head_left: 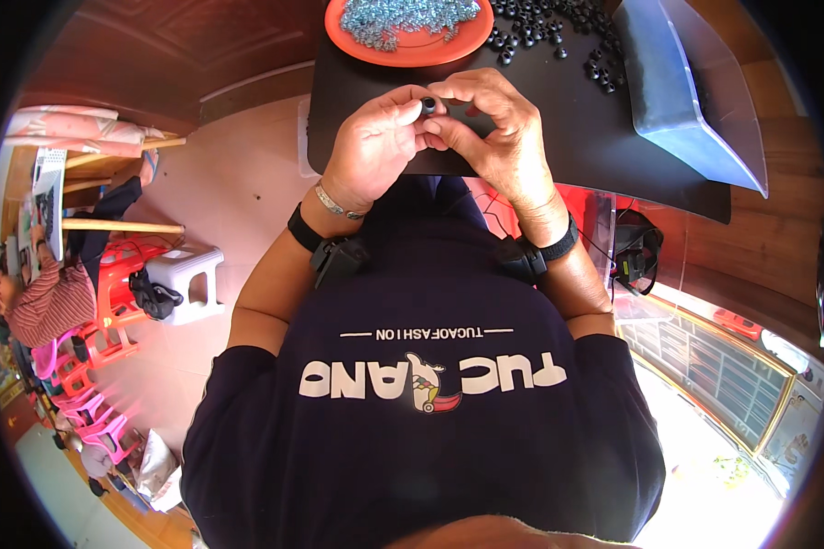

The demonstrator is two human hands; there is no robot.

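Observation:
Over the near edge of the black table, both my hands meet at the fingertips. My left hand [373, 145] pinches a small black round piece with a hole [428, 106] between thumb and fingers. Beside it, my right hand [505, 137] has its thumb and fingers curled in close to the piece; whatever they pinch is too small or hidden to name. Just beyond, an orange-red plate [339, 38] carries a heap of tiny shiny metal parts [403, 20]. Many black round pieces [531, 26] like the held one lie loose right of the plate.
At the table's [586, 137] right side a bluish translucent plastic bin [673, 82] lies tilted. Plastic stools [188, 274] stand on the floor to the left, near another person in a striped top [55, 302]. A black bag-like object [636, 252] sits below the table's right side.

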